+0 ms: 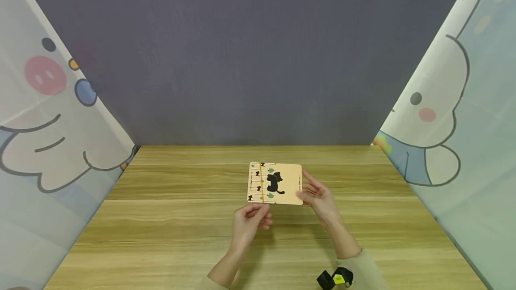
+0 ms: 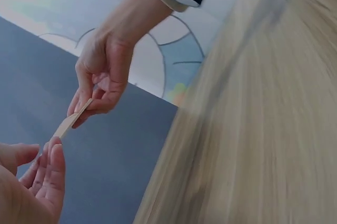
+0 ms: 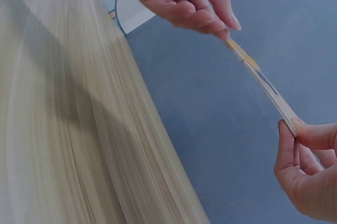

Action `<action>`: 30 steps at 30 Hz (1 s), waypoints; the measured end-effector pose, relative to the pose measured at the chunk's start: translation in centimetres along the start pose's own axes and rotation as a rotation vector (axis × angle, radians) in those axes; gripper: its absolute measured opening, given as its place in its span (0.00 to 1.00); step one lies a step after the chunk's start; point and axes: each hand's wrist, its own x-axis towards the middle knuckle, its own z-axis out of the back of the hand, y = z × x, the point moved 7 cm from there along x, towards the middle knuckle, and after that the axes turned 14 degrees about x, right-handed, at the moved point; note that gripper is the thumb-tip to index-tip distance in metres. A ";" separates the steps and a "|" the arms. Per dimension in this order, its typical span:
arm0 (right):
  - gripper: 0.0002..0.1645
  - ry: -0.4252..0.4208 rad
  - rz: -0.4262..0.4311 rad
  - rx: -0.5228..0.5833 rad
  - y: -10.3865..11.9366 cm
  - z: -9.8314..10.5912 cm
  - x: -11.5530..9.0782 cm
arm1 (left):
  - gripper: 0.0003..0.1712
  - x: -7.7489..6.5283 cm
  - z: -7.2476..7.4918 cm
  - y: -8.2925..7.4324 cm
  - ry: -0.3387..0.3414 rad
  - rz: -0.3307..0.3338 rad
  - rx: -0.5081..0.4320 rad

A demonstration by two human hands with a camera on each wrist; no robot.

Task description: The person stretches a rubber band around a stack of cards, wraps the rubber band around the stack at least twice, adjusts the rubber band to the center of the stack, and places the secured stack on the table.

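Beige-sleeved, the right hand (image 1: 320, 201) pinches the card pack (image 1: 290, 178) mid-frame by its right edge; the left hand (image 1: 247, 223), fingers loose, meets its lower-left edge above the worktop (image 1: 169, 218); likely light, stiffish (perhaps slick), best gripped edgewise, clear of the yellow band (image 1: 261, 183)

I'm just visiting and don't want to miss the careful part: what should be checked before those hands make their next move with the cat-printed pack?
1. Right hand grips the pack: ok, thumb on top at its right end.
2. Pack is off the table: ok, held in the air.
3. Band lies across the printed face: ok, near the left end.
4. Left hand is near the band: ok, at the pack's near edge.
5. Left hand pinches the band: cannot tell.
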 end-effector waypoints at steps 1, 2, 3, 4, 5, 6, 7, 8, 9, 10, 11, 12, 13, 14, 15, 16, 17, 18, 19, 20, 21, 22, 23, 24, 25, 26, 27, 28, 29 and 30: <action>0.41 0.003 0.000 0.002 0.0 0.0 0.0 | 0.15 -0.3 0.1 -1.5 0.011 -0.052 0.012; 0.41 0.005 0.001 0.001 0.0 0.1 0.0 | 0.14 -0.7 0.2 -3.1 0.017 -0.079 0.032; 0.41 0.007 0.000 0.001 0.0 0.1 0.0 | 0.13 -1.1 0.3 -4.8 0.019 -0.103 0.055; 0.41 0.006 0.000 0.000 -0.1 0.1 0.0 | 0.13 -1.4 0.3 -6.5 0.021 -0.126 0.076; 0.41 0.006 -0.004 0.000 -0.1 0.2 0.0 | 0.12 -1.8 0.5 -8.2 0.026 -0.142 0.094; 0.41 0.006 -0.006 -0.001 -0.2 0.2 0.0 | 0.12 -2.1 0.6 -10.0 0.028 -0.134 0.114; 0.41 0.006 -0.010 -0.001 -0.2 0.2 0.0 | 0.10 -2.3 0.7 -11.6 0.027 -0.130 0.142; 0.41 0.005 -0.011 -0.003 -0.2 0.3 -0.1 | 0.10 -2.3 0.9 -12.6 0.023 -0.133 0.182; 0.41 0.005 -0.013 -0.002 -0.3 0.3 -0.1 | 0.08 -2.3 1.2 -13.6 0.021 -0.145 0.214; 0.41 0.004 -0.013 -0.003 -0.3 0.3 -0.1 | 0.06 -2.2 1.4 -14.6 0.021 -0.162 0.249; 0.41 0.006 -0.013 -0.004 -0.3 0.3 -0.1 | 0.05 -2.0 1.7 -15.4 0.019 -0.178 0.287; 0.41 0.008 -0.011 -0.007 -0.2 0.3 -0.1 | 0.04 -1.8 2.0 -16.1 0.013 -0.189 0.320; 0.41 0.010 -0.011 -0.007 -0.2 0.3 -0.2 | 0.03 -1.5 2.2 -16.5 0.006 -0.208 0.354; 0.41 0.012 -0.010 -0.009 -0.2 0.3 -0.2 | 0.03 -1.2 2.5 -16.9 0.001 -0.227 0.380; 0.41 0.015 -0.010 -0.009 -0.2 0.3 -0.2 | 0.03 -0.7 2.9 -17.0 -0.001 -0.236 0.401; 0.41 0.019 -0.008 -0.010 -0.2 0.3 -0.2 | 0.04 -0.2 3.1 -17.1 -0.005 -0.256 0.425; 0.41 0.022 -0.007 -0.011 -0.2 0.3 -0.2 | 0.04 0.3 3.4 -17.1 -0.009 -0.273 0.449; 0.41 0.025 -0.005 -0.011 -0.2 0.3 -0.2 | 0.04 0.8 3.6 -17.1 -0.016 -0.298 0.472; 0.41 0.028 -0.004 -0.012 -0.1 0.3 -0.3 | 0.04 1.3 3.8 -17.1 -0.022 -0.321 0.499; 0.41 0.029 -0.002 -0.011 -0.1 0.3 -0.3 | 0.04 1.7 4.0 -17.2 -0.030 -0.343 0.527; 0.41 0.030 -0.002 -0.011 -0.1 0.3 -0.3 | 0.04 2.3 4.2 -17.2 -0.037 -0.359 0.554; 0.41 0.030 -0.002 -0.011 -0.1 0.3 -0.3 | 0.04 2.7 4.3 -17.3 -0.045 -0.376 0.578; 0.41 0.030 -0.003 -0.011 -0.1 0.3 -0.3 | 0.04 3.1 4.4 -17.5 -0.055 -0.396 0.600; 0.41 0.029 -0.004 -0.010 -0.1 0.3 -0.3 | 0.05 3.4 4.5 -17.7 -0.060 -0.415 0.620; 0.41 0.028 -0.007 -0.010 -0.1 0.2 -0.3 | 0.05 3.8 4.6 -17.8 -0.062 -0.421 0.635; 0.41 0.027 -0.010 -0.008 -0.1 0.2 -0.3 | 0.06 4.1 4.6 -17.9 -0.062 -0.426 0.650; 0.41 0.026 -0.013 -0.007 -0.1 0.2 -0.3 | 0.07 4.4 4.6 -18.0 -0.058 -0.428 0.660; 0.41 0.027 -0.015 -0.005 -0.1 0.2 -0.3 | 0.08 4.7 4.5 -17.9 -0.050 -0.426 0.672; 0.41 0.027 -0.017 -0.003 -0.1 0.2 -0.4 | 0.09 4.9 4.5 -17.9 -0.039 -0.419 0.681; 0.41 0.028 -0.019 -0.001 -0.1 0.2 -0.4 | 0.10 5.2 4.4 -17.8 -0.027 -0.405 0.688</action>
